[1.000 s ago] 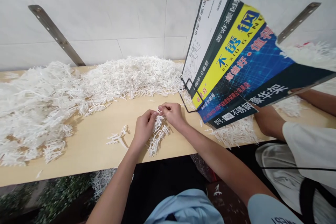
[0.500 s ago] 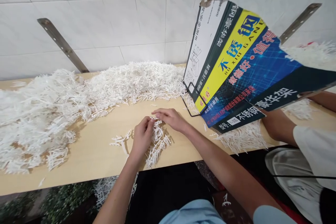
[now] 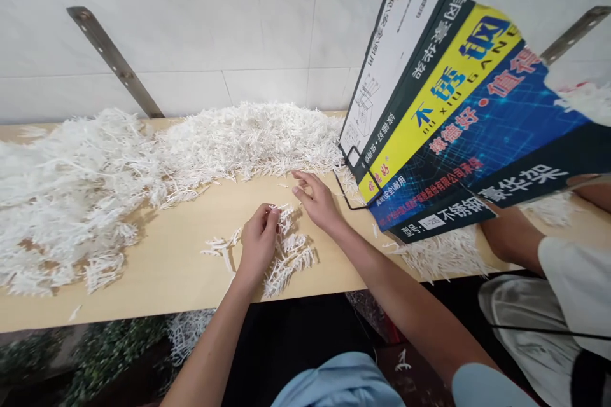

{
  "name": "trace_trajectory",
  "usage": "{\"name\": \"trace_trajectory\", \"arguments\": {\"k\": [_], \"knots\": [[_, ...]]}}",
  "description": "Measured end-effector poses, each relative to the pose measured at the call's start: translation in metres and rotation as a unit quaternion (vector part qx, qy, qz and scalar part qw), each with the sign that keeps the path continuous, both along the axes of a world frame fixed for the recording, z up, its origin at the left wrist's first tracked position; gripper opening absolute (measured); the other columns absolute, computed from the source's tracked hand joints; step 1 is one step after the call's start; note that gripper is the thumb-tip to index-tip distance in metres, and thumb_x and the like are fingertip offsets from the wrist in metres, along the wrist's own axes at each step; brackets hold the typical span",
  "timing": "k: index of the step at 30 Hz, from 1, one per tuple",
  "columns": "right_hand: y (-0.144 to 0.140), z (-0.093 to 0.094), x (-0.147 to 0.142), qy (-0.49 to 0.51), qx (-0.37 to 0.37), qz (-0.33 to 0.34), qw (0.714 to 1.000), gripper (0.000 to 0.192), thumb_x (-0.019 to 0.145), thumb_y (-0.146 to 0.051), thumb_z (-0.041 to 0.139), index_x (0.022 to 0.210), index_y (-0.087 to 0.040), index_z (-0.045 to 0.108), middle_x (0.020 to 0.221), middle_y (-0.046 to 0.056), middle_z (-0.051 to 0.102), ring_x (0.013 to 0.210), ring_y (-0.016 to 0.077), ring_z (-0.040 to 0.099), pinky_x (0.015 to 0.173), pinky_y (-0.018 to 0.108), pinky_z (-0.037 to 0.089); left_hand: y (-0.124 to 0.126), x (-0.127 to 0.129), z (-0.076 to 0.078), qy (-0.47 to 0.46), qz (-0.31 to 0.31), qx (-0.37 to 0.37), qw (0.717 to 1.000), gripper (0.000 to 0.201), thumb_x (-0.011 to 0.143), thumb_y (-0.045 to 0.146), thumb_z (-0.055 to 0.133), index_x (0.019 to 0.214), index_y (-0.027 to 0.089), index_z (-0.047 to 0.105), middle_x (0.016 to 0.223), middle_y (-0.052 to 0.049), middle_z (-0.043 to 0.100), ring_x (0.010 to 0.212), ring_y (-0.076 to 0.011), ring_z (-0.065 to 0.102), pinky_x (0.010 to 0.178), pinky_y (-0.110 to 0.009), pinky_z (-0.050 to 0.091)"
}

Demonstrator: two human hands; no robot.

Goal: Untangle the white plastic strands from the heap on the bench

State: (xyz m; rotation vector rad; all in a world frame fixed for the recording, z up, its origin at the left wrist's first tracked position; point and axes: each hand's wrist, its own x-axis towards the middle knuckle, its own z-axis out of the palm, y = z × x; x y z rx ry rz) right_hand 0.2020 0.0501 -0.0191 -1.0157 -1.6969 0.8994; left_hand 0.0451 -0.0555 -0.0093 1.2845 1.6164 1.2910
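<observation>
While the left hand pinches one white plastic sprig between thumb and forefinger, just above a small heap of sprigs lying on the counter, the right hand lies a little further back with its fingers spread loosely and holding nothing, their tips close to the near fringe of the big white pile. A few loose sprigs lie just left of the left hand.

That counter is pale wood, running left to right against a wall of white tiles, with two slanted metal brackets fixed to the tiles. The big pile fills the back and left of the surface up to the wall. A bare strip of wood lies between it and the front edge, widest in front of the hands. To the right, a tilted printed cardboard box overhangs the counter, close beside the right hand, and another person's arm rests beneath it. Below the front edge are dark floor and some greenery.
</observation>
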Motion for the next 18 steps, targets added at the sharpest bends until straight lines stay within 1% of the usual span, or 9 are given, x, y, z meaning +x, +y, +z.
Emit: {"name": "trace_trajectory", "arguments": {"k": [1, 2, 4, 6, 8, 10, 13, 17, 18], "knots": [[-0.003, 0.001, 0.000, 0.001, 0.003, 0.011, 1.000, 0.038, 0.097, -0.038, 0.061, 0.131, -0.025, 0.069, 0.134, 0.009, 0.070, 0.116, 0.0238, 0.064, 0.094, 0.035, 0.052, 0.001, 0.000, 0.000, -0.018, 0.005, 0.002, 1.000, 0.031, 0.102, 0.048, 0.051, 0.086, 0.023, 0.058, 0.067, 0.003, 0.057, 0.063, -0.0150, 0.052, 0.063, -0.026, 0.038], [-0.007, 0.003, 0.001, -0.002, 0.000, 0.027, 1.000, 0.037, 0.099, -0.039, 0.059, 0.132, -0.025, 0.070, 0.135, 0.009, 0.070, 0.120, 0.0244, 0.064, 0.098, 0.036, 0.051, 0.002, 0.000, -0.001, -0.035, 0.006, 0.001, 0.999, 0.030, 0.101, 0.048, 0.052, 0.089, 0.023, 0.059, 0.069, 0.002, 0.061, 0.065, -0.0153, 0.055, 0.064, -0.026, 0.040], [-0.014, 0.005, 0.003, -0.022, -0.015, 0.066, 0.997, 0.035, 0.100, -0.041, 0.058, 0.126, -0.025, 0.074, 0.126, 0.009, 0.073, 0.119, 0.0251, 0.065, 0.101, 0.038, 0.050, 0.004, 0.000, -0.001, -0.062, -0.001, 0.000, 0.998, 0.029, 0.101, 0.049, 0.053, 0.095, 0.022, 0.062, 0.075, 0.000, 0.067, 0.065, -0.0154, 0.057, 0.063, -0.026, 0.041], [-0.020, 0.007, 0.004, -0.046, -0.042, 0.102, 0.993, 0.033, 0.098, -0.042, 0.062, 0.122, -0.024, 0.076, 0.116, 0.009, 0.075, 0.111, 0.0246, 0.069, 0.097, 0.037, 0.052, 0.004, 0.001, -0.001, -0.073, -0.018, -0.003, 0.997, 0.027, 0.100, 0.048, 0.055, 0.099, 0.022, 0.063, 0.080, -0.002, 0.071, 0.064, -0.0148, 0.056, 0.061, -0.026, 0.040], [-0.022, 0.009, 0.004, -0.053, -0.081, 0.124, 0.988, 0.032, 0.094, -0.041, 0.068, 0.118, -0.022, 0.077, 0.108, 0.007, 0.076, 0.099, 0.0225, 0.071, 0.088, 0.034, 0.054, 0.004, 0.001, 0.000, -0.073, -0.035, -0.004, 0.997, 0.024, 0.098, 0.045, 0.058, 0.100, 0.021, 0.063, 0.082, -0.002, 0.071, 0.065, -0.0143, 0.056, 0.060, -0.026, 0.039], [-0.021, 0.010, 0.003, -0.040, -0.107, 0.129, 0.985, 0.027, 0.090, -0.039, 0.071, 0.110, -0.021, 0.077, 0.101, 0.005, 0.077, 0.089, 0.0202, 0.069, 0.081, 0.032, 0.053, 0.003, 0.001, 0.001, -0.064, -0.042, -0.011, 0.997, 0.023, 0.097, 0.044, 0.062, 0.099, 0.021, 0.063, 0.076, 0.000, 0.067, 0.064, -0.0138, 0.055, 0.059, -0.025, 0.037], [-0.019, 0.008, 0.002, -0.012, -0.107, 0.115, 0.987, 0.021, 0.083, -0.037, 0.077, 0.094, -0.020, 0.075, 0.090, 0.002, 0.075, 0.079, 0.0173, 0.064, 0.074, 0.029, 0.050, 0.003, 0.002, 0.001, -0.028, -0.042, -0.021, 0.999, 0.027, 0.095, 0.048, 0.064, 0.097, 0.021, 0.066, 0.064, 0.005, 0.053, 0.058, -0.0125, 0.045, 0.056, -0.026, 0.032], [-0.014, -0.002, 0.004, 0.018, -0.117, 0.113, 0.987, 0.021, 0.078, -0.038, 0.081, 0.083, -0.019, 0.073, 0.080, 0.002, 0.071, 0.072, 0.0159, 0.060, 0.069, 0.029, 0.047, 0.003, 0.003, -0.002, 0.023, -0.060, -0.017, 0.998, 0.033, 0.097, 0.050, 0.060, 0.089, 0.020, 0.070, 0.062, 0.005, 0.045, 0.057, -0.0119, 0.038, 0.055, -0.027, 0.028], [-0.012, -0.006, 0.005, 0.032, -0.120, 0.093, 0.988, 0.023, 0.079, -0.040, 0.080, 0.082, -0.019, 0.073, 0.078, 0.002, 0.070, 0.072, 0.0163, 0.060, 0.068, 0.029, 0.047, 0.003, 0.003, -0.003, 0.039, -0.066, -0.017, 0.997, 0.033, 0.097, 0.048, 0.059, 0.085, 0.020, 0.069, 0.061, 0.005, 0.043, 0.057, -0.0117, 0.037, 0.056, -0.027, 0.027]]}}
